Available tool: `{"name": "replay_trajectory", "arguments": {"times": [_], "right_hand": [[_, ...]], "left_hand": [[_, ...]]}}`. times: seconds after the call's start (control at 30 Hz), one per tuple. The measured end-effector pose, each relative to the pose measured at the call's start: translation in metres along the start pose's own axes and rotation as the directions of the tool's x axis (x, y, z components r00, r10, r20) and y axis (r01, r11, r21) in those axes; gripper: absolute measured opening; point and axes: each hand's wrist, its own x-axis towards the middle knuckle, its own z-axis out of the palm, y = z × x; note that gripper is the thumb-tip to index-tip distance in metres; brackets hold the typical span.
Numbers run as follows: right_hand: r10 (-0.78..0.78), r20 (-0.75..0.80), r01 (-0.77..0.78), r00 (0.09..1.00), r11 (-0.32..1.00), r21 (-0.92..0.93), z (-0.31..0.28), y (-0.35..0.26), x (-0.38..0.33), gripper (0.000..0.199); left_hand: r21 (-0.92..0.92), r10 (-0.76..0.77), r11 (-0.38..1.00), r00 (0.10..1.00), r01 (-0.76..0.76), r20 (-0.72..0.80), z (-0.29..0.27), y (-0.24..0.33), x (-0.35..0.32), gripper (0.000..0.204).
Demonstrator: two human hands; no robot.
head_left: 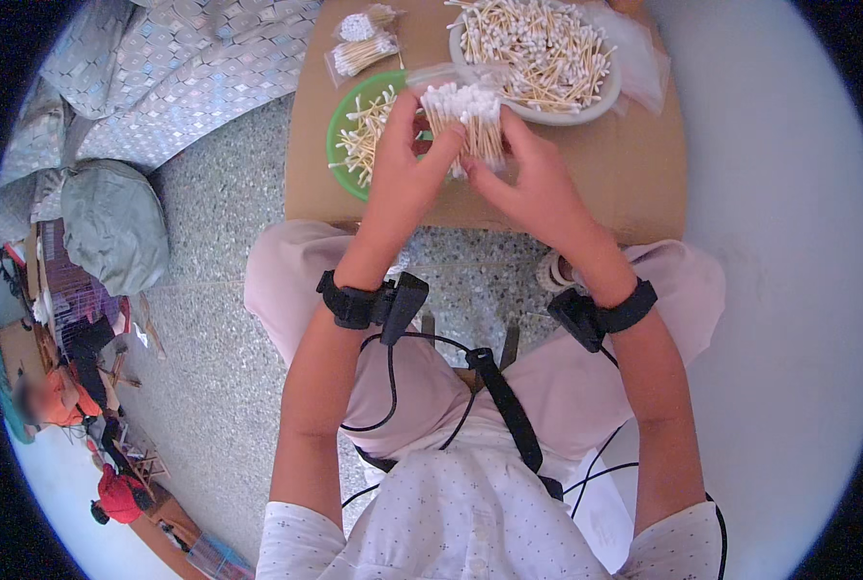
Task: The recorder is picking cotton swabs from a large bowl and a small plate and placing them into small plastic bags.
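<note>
Cotton-swab bundle [465, 126]: wooden sticks with white tips, inside a small clear plastic bag, held upright above centre of the frame, over the near edge of a brown cardboard surface [634, 164].

Left hand [404, 169]: just left of the bundle, fingers curled against its left side, thumb on the front, gripping bag and swabs.

Right hand [533, 184]: just right of the bundle, fingertips pinching its lower right side. Both hands closed on the same bundle; black straps on both wrists.

Green plate [343, 126]: upper centre-left, touching distance behind the left hand, carrying loose swabs.

White bowl [601, 101]: top centre, just behind the bundle, heaped with loose swabs.

Filled bags [362, 43]: two small clear packets of swabs, top of the frame, left of the bowl, lying on the cardboard.

Clear plastic sheet [644, 58]: upper right of the bowl, partly under it.

Patterned grey cloth [190, 68]: upper left, on a speckled floor [219, 290].

Grey sack [113, 222]: left of the frame, below the cloth.
</note>
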Motion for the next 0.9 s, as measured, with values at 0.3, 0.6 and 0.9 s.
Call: {"name": "replay_trajectory", "arguments": {"times": [0.3, 0.6, 0.9], "right_hand": [[0.075, 0.009, -0.074, 0.997, 0.997, -0.033, -0.001, 0.003, -0.002, 0.069], [0.06, 0.041, -0.058, 0.997, 0.997, -0.051, -0.004, -0.002, -0.004, 0.066], [-0.014, -0.013, 0.013, 1.0, 0.999, -0.031, -0.001, 0.001, -0.004, 0.063]], "left_hand": [[0.007, 0.072, 0.997, 0.996, -0.073, 0.055, -0.003, -0.012, 0.002, 0.043], [0.059, 0.043, 0.997, 0.991, -0.051, 0.125, -0.006, -0.007, 0.0, 0.046], [-0.109, 0.013, 0.994, 0.999, -0.008, 0.043, -0.003, 0.005, 0.0, 0.044]]}}
